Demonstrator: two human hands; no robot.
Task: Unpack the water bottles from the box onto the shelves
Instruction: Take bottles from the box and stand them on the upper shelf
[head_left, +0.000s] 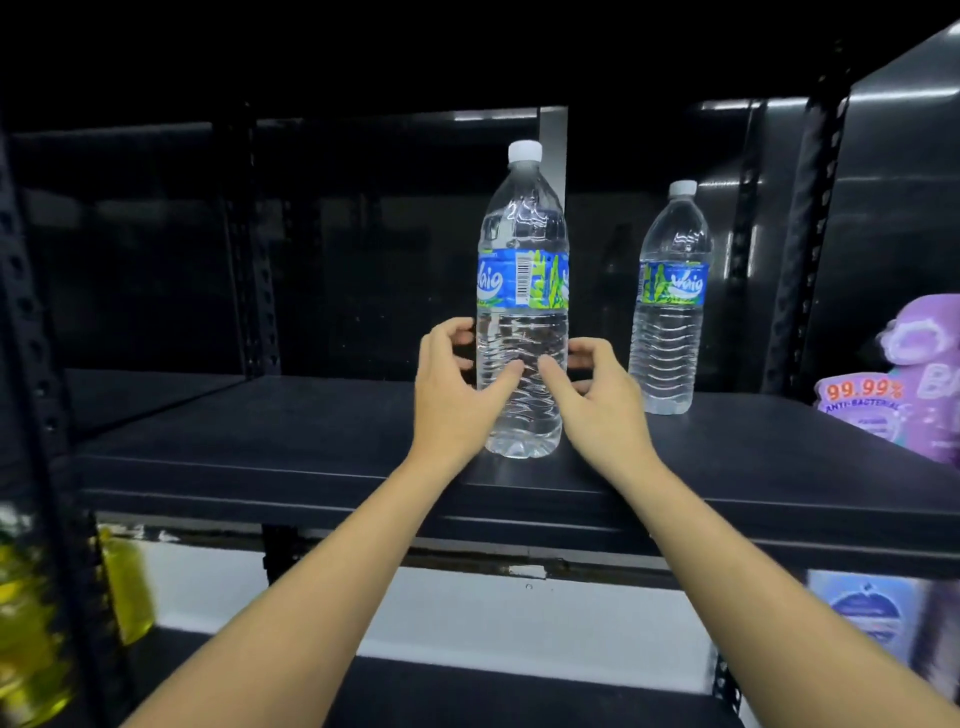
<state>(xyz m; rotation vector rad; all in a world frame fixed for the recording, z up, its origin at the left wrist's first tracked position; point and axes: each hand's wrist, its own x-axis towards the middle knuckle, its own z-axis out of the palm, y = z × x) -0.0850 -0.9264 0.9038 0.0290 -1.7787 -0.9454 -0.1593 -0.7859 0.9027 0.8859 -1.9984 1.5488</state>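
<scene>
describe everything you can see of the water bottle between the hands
The water bottle is clear ribbed plastic and looks full, with a white cap and a blue-green label bearing a barcode. It stands upright near the front of the black shelf. The left hand and right hand cup its lower half, thumbs on its front.

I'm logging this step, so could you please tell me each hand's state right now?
Left hand: fingers curled round the near water bottle, low down.
Right hand: fingers curled round the same bottle, opposite side.
</scene>
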